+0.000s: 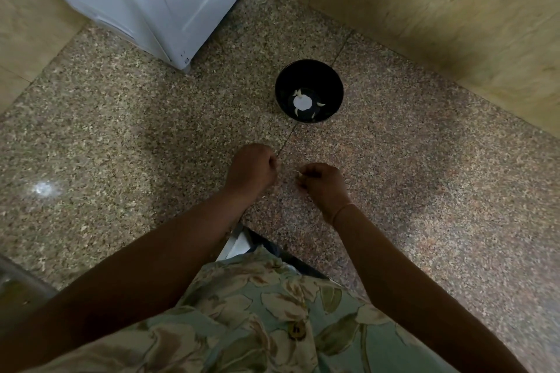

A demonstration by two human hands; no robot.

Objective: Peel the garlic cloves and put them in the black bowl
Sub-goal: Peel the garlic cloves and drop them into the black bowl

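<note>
Pinching a garlic clove (298, 173), near centre: right hand (321, 183); left hand (251, 167) curled, contents unclear; clove probably light, firm, slippery once peeled, best gripped at its ends; black bowl (309, 74) beyond, holding peeled cloves (320, 104).

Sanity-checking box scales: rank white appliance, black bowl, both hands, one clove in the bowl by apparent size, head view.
1. white appliance
2. black bowl, slightly bigger than the nearer hands
3. left hand and right hand: alike, not ranked
4. garlic clove
</note>
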